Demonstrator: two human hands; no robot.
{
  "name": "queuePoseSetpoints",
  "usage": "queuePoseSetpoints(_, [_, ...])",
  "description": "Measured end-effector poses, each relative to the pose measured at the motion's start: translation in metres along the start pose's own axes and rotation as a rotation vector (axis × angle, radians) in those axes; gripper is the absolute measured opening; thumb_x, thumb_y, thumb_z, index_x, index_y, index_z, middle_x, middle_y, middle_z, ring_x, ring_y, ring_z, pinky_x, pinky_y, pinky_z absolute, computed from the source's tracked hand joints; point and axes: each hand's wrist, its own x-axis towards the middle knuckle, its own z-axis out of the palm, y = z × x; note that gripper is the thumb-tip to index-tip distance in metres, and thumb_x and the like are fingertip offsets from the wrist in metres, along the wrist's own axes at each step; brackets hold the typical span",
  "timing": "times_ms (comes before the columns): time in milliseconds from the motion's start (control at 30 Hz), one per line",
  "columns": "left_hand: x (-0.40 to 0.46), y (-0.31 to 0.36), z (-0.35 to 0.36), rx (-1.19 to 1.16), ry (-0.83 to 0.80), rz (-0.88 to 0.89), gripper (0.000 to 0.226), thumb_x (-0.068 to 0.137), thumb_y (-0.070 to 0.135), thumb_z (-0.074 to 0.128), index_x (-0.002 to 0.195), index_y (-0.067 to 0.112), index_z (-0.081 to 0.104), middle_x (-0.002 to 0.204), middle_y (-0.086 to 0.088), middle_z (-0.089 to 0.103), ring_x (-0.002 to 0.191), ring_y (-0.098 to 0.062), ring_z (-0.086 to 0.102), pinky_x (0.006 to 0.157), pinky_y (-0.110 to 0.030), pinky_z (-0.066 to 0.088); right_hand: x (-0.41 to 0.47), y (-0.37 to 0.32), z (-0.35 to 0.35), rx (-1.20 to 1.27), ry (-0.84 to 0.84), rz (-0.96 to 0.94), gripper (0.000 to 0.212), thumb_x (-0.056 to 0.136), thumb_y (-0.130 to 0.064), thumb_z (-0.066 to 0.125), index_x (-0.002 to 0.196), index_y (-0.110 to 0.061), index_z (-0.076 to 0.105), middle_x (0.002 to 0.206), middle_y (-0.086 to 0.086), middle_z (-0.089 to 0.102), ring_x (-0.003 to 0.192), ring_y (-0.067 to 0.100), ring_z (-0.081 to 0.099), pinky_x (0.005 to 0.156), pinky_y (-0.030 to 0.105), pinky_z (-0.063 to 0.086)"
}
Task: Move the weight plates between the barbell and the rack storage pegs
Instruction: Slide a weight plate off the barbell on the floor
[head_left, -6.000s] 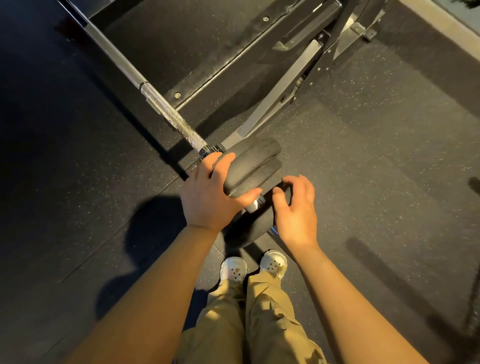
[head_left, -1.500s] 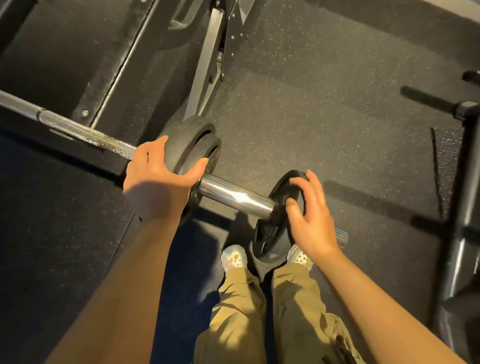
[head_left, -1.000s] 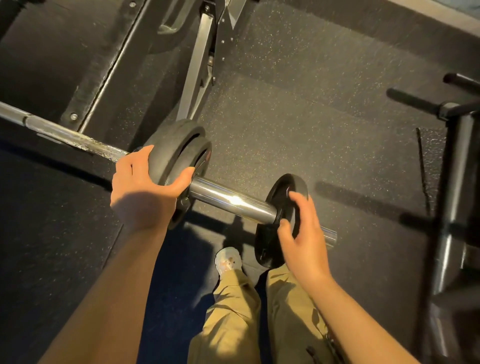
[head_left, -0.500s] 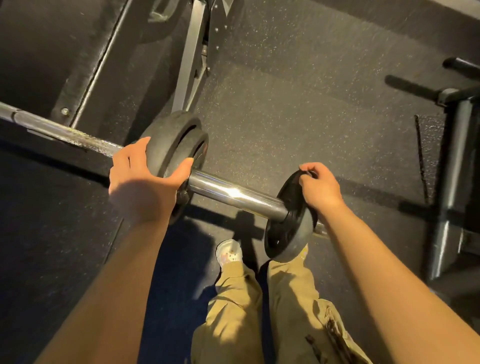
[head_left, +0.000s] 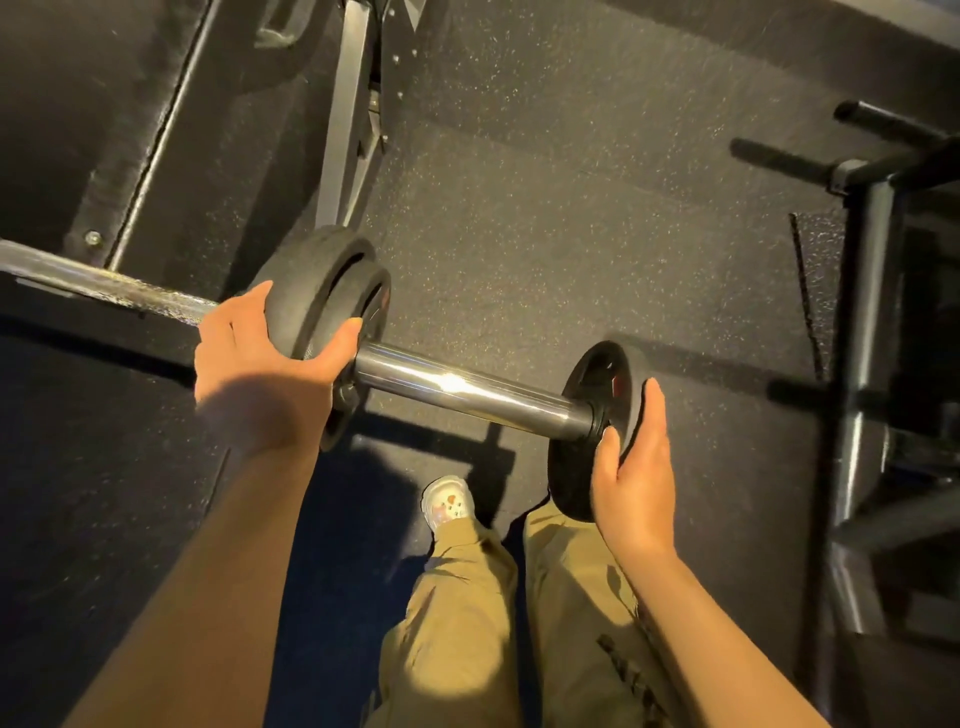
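The left hand (head_left: 260, 384) wraps its fingers (head_left: 249, 306) over two plates (head_left: 317, 291) on the barbell (head_left: 457, 387). The right hand (head_left: 631, 467) clasps a small plate (head_left: 597, 395) at the sleeve's right end. The bar's long axis runs from far left to near right.

Two black plates (head_left: 317, 280) stood upright on the chrome barbell (head_left: 457, 387) at centre-left of the frame; a smaller black plate (head_left: 597, 415) sat at the sleeve's very tip — centre-right, upright.
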Motion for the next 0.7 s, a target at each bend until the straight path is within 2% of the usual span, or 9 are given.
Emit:
queuePoseSetpoints(67, [0.002,0.003,-0.002,-0.004,-0.058,-0.018,0.076,0.067,0.069,0.066,0.127,0.026,0.052,0.124,-0.005,0.058,0.111,-0.028,0.057,0.091,-0.049,0.050,0.016,-0.007,-0.007,-0.005,0.020,0.065,0.064,0.101,-0.025,0.045,0.153,-0.029,0.008,0.152,0.003,0.033,0.135,0.024,0.038,0.105,0.032,0.034])
queuePoseSetpoints(133, [-0.002,0.008,-0.004,-0.006,0.007,-0.049,0.074,0.067,0.071,0.064,0.126,0.029,0.053,0.125,0.001,0.056,0.111,-0.025,0.057,0.091,-0.047,0.050,0.042,-0.013,-0.018,-0.070,-0.033,0.204,0.065,0.098,-0.034,0.050,0.152,-0.024,0.014,0.149,0.010,0.039,0.131,0.031,0.043,0.103,0.042,0.038])
queuePoseSetpoints(233, [-0.009,0.014,-0.003,0.009,0.064,-0.051,0.070,0.066,0.075,0.062,0.119,0.029,0.056,0.120,0.004,0.057,0.106,-0.022,0.058,0.087,-0.047,0.052,0.077,-0.021,-0.029,-0.310,-0.145,0.335,0.056,0.094,-0.046,0.051,0.136,-0.011,0.042,0.131,0.018,0.054,0.117,0.038,0.052,0.085,0.039,0.042])
queuePoseSetpoints(300, [-0.009,0.012,-0.002,0.007,0.061,-0.052,0.070,0.067,0.074,0.064,0.119,0.028,0.056,0.121,0.003,0.056,0.107,-0.023,0.057,0.087,-0.047,0.052,0.087,-0.026,-0.030,-0.499,-0.186,0.316,0.053,0.095,-0.049,0.045,0.129,-0.009,0.047,0.124,0.017,0.058,0.112,0.038,0.055,0.076,0.037,0.040])
queuePoseSetpoints(400, [-0.008,0.011,0.000,0.024,0.068,-0.069,0.070,0.066,0.074,0.064,0.118,0.028,0.056,0.121,0.002,0.056,0.108,-0.025,0.056,0.087,-0.050,0.051,0.085,-0.027,-0.030,-0.671,-0.185,0.236,0.049,0.095,-0.048,0.039,0.124,-0.009,0.047,0.117,0.015,0.060,0.106,0.036,0.057,0.073,0.037,0.038])
queuePoseSetpoints(567, [-0.013,0.011,-0.003,0.003,0.090,-0.055,0.070,0.067,0.071,0.067,0.121,0.027,0.056,0.124,0.002,0.055,0.112,-0.023,0.055,0.088,-0.049,0.051,0.067,-0.018,-0.033,-0.736,-0.138,0.130,0.046,0.096,-0.048,0.035,0.116,-0.008,0.045,0.107,0.016,0.063,0.096,0.037,0.060,0.069,0.037,0.038])
queuePoseSetpoints(700, [-0.017,0.013,-0.007,0.004,0.086,-0.030,0.072,0.071,0.066,0.068,0.128,0.026,0.051,0.128,-0.001,0.053,0.116,-0.026,0.053,0.093,-0.047,0.048,0.059,-0.014,-0.044,-0.712,-0.236,0.114,0.048,0.096,-0.051,0.040,0.118,-0.008,0.042,0.100,0.011,0.059,0.089,0.032,0.056,0.068,0.036,0.038])
